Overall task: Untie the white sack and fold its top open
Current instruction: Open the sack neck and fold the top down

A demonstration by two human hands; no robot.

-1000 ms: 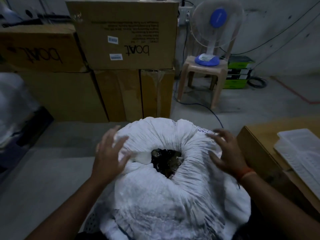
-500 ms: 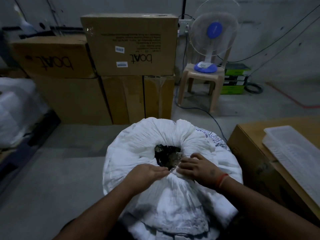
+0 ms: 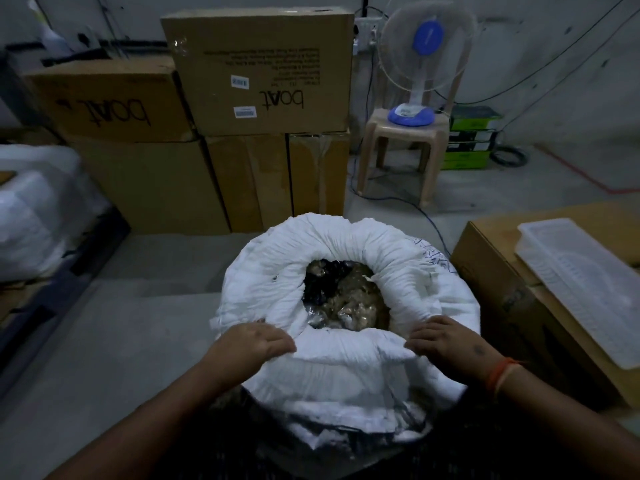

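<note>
Sack [image 3: 349, 258]: white, on the floor before the person; top rolled open, mouth showing dark contents
Left hand [image 3: 254, 344]: clamped on near rim
Right hand [image 3: 446, 341]: gripping near rim

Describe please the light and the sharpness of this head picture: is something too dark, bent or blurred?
Head view: dim overall; the white sack is the brightest thing, its dark opening hard to read. The bottom edge is nearly black. Wide-angle bending tilts the cardboard boxes and the fan. Both hands, left and right, look fairly sharp.
</note>
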